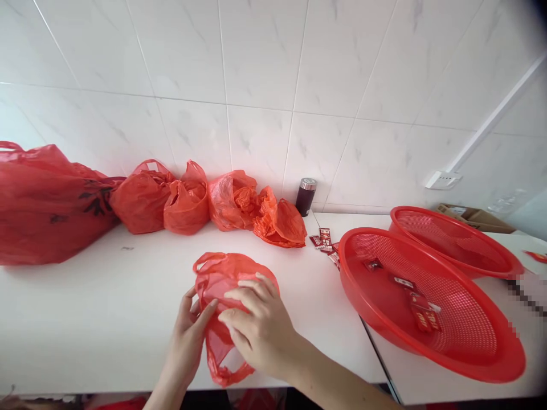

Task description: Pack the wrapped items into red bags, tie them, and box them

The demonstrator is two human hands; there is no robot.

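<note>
A crumpled, translucent red plastic carrier bag [231, 266], handles loose, lies on the white table [106, 319] toward six o'clock. The left hand [192, 327] pinches its left edge; the half-curled right hand [260, 324] partly hides it, its hold unclear. From it, bulging red plastic bags [186, 208] sit at eleven, a round red perforated plastic basket [474, 307] at three.

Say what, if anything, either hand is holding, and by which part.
A red plastic bag: the left hand holds its left side between thumb and fingers. The right hand is over the bag; whether it grips cannot be told.
</note>
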